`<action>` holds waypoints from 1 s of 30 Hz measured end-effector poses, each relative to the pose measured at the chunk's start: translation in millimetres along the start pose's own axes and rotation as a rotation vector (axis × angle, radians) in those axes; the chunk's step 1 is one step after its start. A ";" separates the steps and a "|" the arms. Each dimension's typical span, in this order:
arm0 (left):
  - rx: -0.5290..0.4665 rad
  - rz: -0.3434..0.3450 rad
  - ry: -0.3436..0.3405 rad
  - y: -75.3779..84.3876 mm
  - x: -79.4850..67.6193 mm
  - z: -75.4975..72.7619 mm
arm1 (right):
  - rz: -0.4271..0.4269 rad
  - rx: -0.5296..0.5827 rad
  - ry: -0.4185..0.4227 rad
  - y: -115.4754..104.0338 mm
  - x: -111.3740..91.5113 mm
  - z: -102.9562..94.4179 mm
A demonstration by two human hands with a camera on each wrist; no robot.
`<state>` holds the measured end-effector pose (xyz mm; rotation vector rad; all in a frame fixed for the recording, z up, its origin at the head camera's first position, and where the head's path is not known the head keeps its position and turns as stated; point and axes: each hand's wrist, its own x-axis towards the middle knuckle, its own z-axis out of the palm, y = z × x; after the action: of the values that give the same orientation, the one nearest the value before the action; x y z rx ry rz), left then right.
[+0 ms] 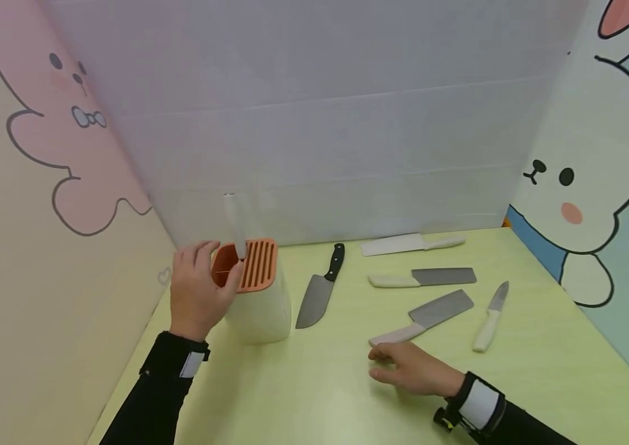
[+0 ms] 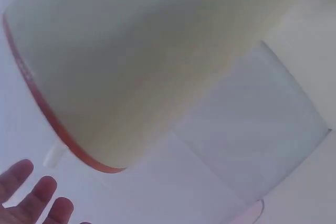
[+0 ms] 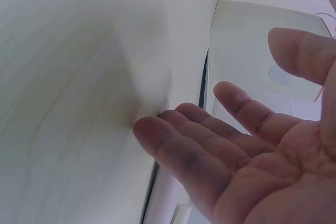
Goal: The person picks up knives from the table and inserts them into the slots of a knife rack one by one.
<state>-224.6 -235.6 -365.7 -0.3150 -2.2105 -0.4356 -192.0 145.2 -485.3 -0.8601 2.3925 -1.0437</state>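
A white knife block with an orange slotted top stands at the left of the table. One knife with a white handle is upright in it. My left hand is at the block's left side, thumb beside the orange rim, fingers spread and relaxed. In the left wrist view, fingertips show below the rim. My right hand hovers low over the table, fingers loosely extended by the light handle of a cleaver. In the right wrist view its palm faces the camera, holding nothing.
A black-handled knife lies right of the block. Farther right lie a white knife, a second cleaver with a light handle, and a small paring knife. Walls close the table in at the back and sides.
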 end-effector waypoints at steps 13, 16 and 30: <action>0.162 0.171 -0.215 -17.0 -37.8 34.2 | 0.032 -0.065 0.015 -1.9 -1.0 6.7; 0.177 0.166 -0.186 -16.7 -44.5 34.9 | 0.037 -0.087 0.018 -3.9 -1.6 10.0; 0.135 0.173 -0.070 -15.2 -46.9 43.5 | 0.041 -0.135 0.044 -9.0 -4.7 15.8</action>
<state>-231.6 -235.0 -431.1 -0.4501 -2.2455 -0.1836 -176.3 135.4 -488.2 -0.8382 2.5303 -0.9029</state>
